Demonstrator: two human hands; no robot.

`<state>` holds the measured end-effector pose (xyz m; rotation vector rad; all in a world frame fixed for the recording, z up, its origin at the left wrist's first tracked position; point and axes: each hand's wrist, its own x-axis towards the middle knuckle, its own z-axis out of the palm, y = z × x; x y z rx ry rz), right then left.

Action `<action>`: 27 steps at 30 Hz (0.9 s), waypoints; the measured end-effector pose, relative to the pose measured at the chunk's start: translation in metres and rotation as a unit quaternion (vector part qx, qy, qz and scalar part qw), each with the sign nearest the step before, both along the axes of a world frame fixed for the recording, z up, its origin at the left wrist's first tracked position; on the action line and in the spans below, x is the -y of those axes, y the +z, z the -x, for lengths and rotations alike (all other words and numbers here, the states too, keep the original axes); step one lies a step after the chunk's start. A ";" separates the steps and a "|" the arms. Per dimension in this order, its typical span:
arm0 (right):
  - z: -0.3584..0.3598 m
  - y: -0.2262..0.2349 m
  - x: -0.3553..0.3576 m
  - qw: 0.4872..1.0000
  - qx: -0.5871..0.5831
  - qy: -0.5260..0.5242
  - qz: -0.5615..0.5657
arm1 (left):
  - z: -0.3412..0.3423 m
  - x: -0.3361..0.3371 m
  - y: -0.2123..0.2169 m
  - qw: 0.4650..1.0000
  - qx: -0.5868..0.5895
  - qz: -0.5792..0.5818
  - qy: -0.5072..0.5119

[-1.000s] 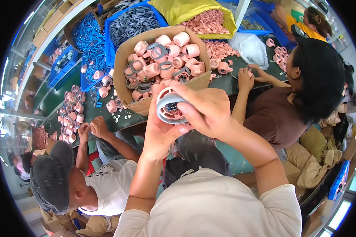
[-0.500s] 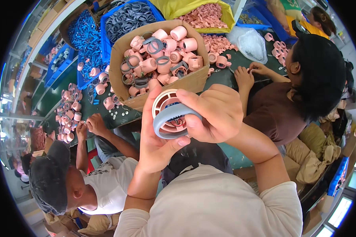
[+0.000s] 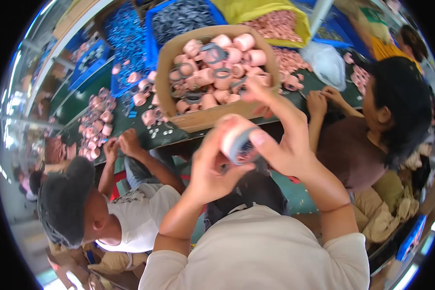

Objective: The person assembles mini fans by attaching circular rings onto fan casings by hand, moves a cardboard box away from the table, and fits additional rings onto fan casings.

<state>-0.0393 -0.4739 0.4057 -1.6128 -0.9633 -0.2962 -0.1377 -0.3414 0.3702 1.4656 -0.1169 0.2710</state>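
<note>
Just in front of the cardboard box, my left hand (image 3: 205,166) is wrapped round a pink plastic housing (image 3: 231,133). A grey ring (image 3: 240,142) sits around the housing's rim, and dark and red parts show inside the opening, blurred by motion. My right hand (image 3: 290,137) is on the other side with its fingers spread apart. Its thumb lies at the edge of the ring; whether it presses there I cannot tell. The other right fingers reach over toward the box and grip nothing.
A cardboard box (image 3: 198,122) heaped with pink housings and grey rings stands ahead on the green table (image 3: 166,138). Behind it are a blue bin (image 3: 151,46) of grey rings and a yellow sack (image 3: 302,26) of pink pieces. Co-workers sit at my left (image 3: 125,217) and right (image 3: 345,150).
My right hand has loosened from the ring and spread its fingers upward. The housing has turned in my left hand, with its opening now facing right and down. The whole view has shifted slightly.
</note>
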 end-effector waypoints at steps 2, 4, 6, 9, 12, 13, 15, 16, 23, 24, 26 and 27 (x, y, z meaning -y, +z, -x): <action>0.000 -0.007 -0.007 0.979 -0.161 0.098 0.079 | -0.002 0.002 -0.003 0.987 0.048 -0.154 -0.009; -0.008 -0.018 -0.024 0.967 -0.202 0.117 0.104 | -0.001 -0.001 -0.010 0.990 0.017 -0.135 0.029; -0.016 -0.040 -0.043 0.962 -0.235 0.102 0.097 | -0.004 -0.009 -0.024 0.992 -0.007 -0.110 0.054; -0.033 -0.048 -0.076 0.928 -0.286 0.163 0.173 | -0.007 -0.039 -0.043 0.995 -0.057 -0.004 0.079; -0.057 -0.056 -0.084 0.937 -0.306 0.124 0.111 | -0.014 -0.086 -0.047 0.960 -0.025 0.068 0.269; -0.075 -0.061 -0.079 0.952 -0.277 0.081 0.105 | -0.008 -0.109 -0.056 0.932 -0.052 0.134 0.334; -0.112 -0.072 -0.077 0.964 -0.243 0.042 0.102 | -0.004 -0.160 -0.121 0.880 -0.149 0.196 0.405; -0.125 -0.081 -0.079 0.958 -0.196 0.035 0.204 | -0.005 -0.182 -0.167 0.886 -0.196 0.246 0.341; -0.148 -0.158 -0.178 0.869 0.017 0.211 0.448 | -0.061 -0.248 -0.334 0.874 -0.320 0.193 0.311; -0.135 -0.155 -0.199 0.856 0.079 0.147 0.490 | -0.054 -0.273 -0.347 0.889 -0.283 0.102 0.344; -0.139 -0.179 -0.218 0.831 0.140 0.066 0.534 | -0.061 -0.281 -0.351 0.901 -0.241 0.016 0.361; -0.165 -0.222 -0.216 0.829 0.119 0.042 0.545 | -0.083 -0.270 -0.337 0.862 -0.279 -0.178 0.383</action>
